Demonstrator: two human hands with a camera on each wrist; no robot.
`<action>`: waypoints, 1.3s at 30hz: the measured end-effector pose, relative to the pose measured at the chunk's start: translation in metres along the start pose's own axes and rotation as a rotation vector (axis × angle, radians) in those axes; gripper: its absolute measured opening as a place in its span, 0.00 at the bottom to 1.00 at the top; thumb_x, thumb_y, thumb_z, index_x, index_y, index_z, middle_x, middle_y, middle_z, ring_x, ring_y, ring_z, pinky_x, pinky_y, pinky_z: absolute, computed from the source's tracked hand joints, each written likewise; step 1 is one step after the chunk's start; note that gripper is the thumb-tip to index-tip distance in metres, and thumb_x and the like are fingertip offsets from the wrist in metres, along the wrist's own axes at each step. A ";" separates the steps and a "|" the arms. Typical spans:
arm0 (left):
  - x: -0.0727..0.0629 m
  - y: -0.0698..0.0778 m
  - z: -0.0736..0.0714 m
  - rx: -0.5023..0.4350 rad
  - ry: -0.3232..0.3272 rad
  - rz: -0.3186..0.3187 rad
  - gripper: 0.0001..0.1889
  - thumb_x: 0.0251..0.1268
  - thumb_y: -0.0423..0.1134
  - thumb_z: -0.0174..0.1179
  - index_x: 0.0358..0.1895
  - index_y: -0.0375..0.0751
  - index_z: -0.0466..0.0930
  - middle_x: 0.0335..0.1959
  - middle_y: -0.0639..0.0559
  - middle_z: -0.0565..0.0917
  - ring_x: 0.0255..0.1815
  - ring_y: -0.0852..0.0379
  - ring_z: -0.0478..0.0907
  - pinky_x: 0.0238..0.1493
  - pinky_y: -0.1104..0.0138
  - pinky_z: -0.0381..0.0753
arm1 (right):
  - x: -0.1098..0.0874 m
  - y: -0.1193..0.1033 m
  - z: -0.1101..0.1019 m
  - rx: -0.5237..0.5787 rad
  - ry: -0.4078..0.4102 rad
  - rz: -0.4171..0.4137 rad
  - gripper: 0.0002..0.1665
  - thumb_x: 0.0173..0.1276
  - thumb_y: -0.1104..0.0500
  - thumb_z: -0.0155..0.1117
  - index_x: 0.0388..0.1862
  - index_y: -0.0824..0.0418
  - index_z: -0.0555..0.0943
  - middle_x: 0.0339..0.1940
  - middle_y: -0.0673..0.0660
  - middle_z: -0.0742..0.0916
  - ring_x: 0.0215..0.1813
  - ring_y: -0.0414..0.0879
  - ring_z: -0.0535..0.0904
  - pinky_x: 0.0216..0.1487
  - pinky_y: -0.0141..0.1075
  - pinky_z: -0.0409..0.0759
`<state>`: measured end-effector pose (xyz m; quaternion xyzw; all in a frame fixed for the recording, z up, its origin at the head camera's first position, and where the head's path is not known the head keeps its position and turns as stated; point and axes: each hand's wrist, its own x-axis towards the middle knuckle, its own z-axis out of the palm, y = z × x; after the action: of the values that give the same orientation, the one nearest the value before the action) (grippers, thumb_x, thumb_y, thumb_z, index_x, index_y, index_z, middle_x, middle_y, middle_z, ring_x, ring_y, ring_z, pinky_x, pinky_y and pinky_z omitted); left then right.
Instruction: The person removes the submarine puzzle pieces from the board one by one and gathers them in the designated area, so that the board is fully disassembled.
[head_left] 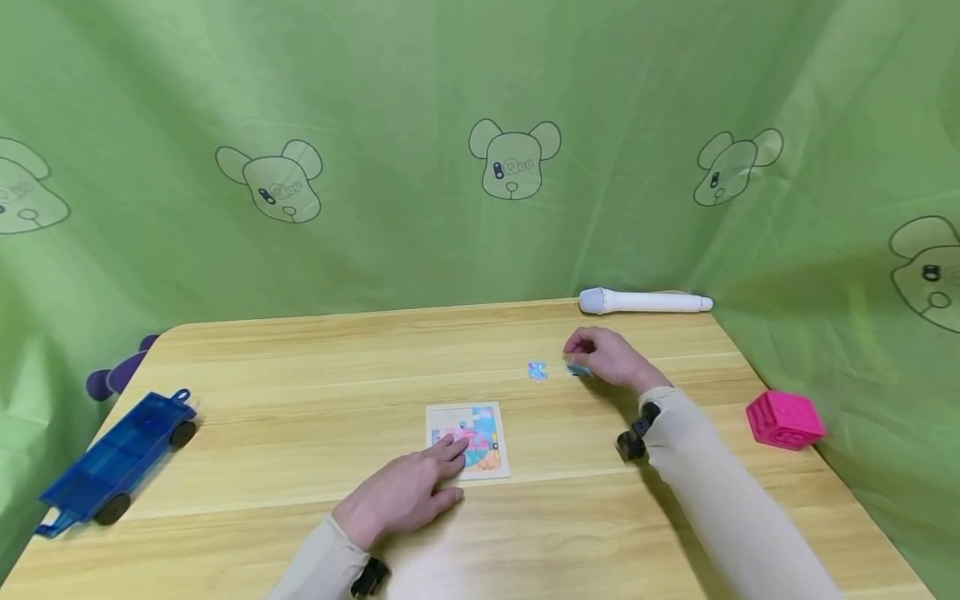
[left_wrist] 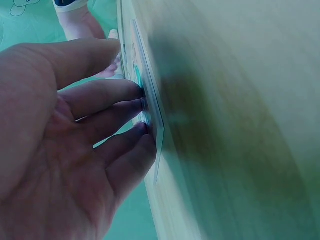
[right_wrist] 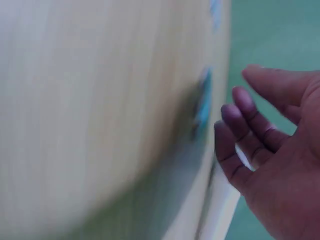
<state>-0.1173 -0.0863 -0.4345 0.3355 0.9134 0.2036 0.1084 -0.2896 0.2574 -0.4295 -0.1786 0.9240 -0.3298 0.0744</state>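
Note:
A small square jigsaw puzzle [head_left: 487, 475] in a pale frame lies on the table, with pink, blue and orange picture parts. My left hand [head_left: 408, 492] rests on its left side, fingertips touching the surface; in the left wrist view its fingers [left_wrist: 120, 92] extend to the thin board. Over to the right, my right hand [head_left: 607, 357] hovers just above a blue puzzle piece [head_left: 578, 369]. The right wrist view shows that piece [right_wrist: 204, 105] on the tabletop, apart from the spread fingertips. Another light-blue puzzle piece [head_left: 537, 372] lies left of it.
A white microphone [head_left: 652, 302] lies along the back edge of the table [head_left: 315, 367]. At the right edge sits a pink cube [head_left: 785, 419]. A blue toy trailer [head_left: 116, 458] stands at the left, with a purple object [head_left: 123, 372] beyond it. Green curtain [head_left: 390, 167] surrounds the table.

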 end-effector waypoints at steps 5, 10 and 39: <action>0.000 -0.001 0.000 -0.016 0.001 0.004 0.25 0.74 0.42 0.55 0.68 0.31 0.69 0.75 0.45 0.61 0.75 0.46 0.55 0.70 0.53 0.62 | -0.002 -0.032 0.012 0.054 -0.006 -0.091 0.08 0.69 0.66 0.61 0.45 0.67 0.81 0.38 0.56 0.83 0.45 0.51 0.78 0.51 0.46 0.76; 0.001 -0.001 0.000 -0.026 -0.006 -0.005 0.26 0.74 0.43 0.56 0.69 0.32 0.68 0.75 0.45 0.61 0.75 0.46 0.55 0.70 0.54 0.62 | -0.006 -0.063 0.028 0.057 -0.073 -0.183 0.09 0.68 0.67 0.63 0.46 0.67 0.83 0.41 0.56 0.84 0.46 0.49 0.79 0.53 0.48 0.78; 0.000 -0.001 0.001 -0.026 0.011 -0.006 0.26 0.73 0.43 0.57 0.68 0.32 0.70 0.74 0.46 0.62 0.74 0.47 0.57 0.69 0.50 0.64 | -0.008 -0.111 0.095 -0.189 -0.292 -0.330 0.05 0.64 0.64 0.70 0.36 0.55 0.84 0.37 0.50 0.78 0.40 0.44 0.73 0.42 0.36 0.75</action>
<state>-0.1174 -0.0869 -0.4358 0.3300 0.9123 0.2171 0.1083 -0.2272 0.1253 -0.4317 -0.3792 0.8885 -0.2204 0.1350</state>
